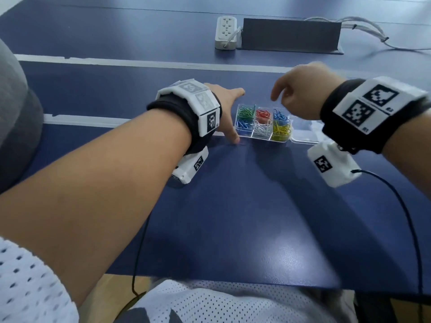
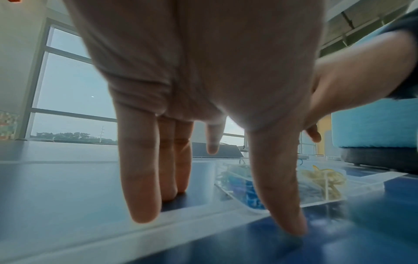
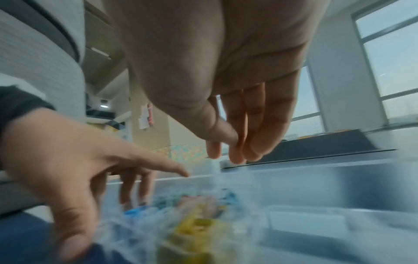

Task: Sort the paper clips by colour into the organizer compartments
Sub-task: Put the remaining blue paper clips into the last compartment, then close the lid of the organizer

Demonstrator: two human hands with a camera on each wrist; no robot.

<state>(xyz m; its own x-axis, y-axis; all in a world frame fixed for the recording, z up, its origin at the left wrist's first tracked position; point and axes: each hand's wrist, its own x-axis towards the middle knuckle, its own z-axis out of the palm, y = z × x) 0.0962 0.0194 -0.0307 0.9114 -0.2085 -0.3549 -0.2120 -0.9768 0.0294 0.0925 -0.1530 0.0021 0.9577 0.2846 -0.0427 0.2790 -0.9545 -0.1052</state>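
A clear organizer [image 1: 253, 135] lies on the blue table, and its compartments hold green clips [image 1: 245, 113], red clips [image 1: 263, 114], blue clips [image 1: 281, 116], pale blue clips [image 1: 242, 125], white clips [image 1: 261, 128] and yellow clips [image 1: 281, 131]. My left hand [image 1: 227, 108] is spread at the box's left end; its thumb tip [image 2: 293, 228] presses the table and its fingers [image 2: 140, 196] reach down beside the organizer [image 2: 325, 200]. My right hand [image 1: 298, 96] hovers over the box's right half. Its fingers [image 3: 235, 153] hang loosely, with nothing visible between them. The right wrist view is blurred.
The organizer's clear lid [image 1: 305, 134] lies open to the right. A white power strip [image 1: 226, 32], a dark raised panel [image 1: 290, 36] and cables [image 1: 363, 29] sit at the back. White tape lines [image 1: 140, 62] cross the table. A grey cushion [image 1: 14, 113] stands at left.
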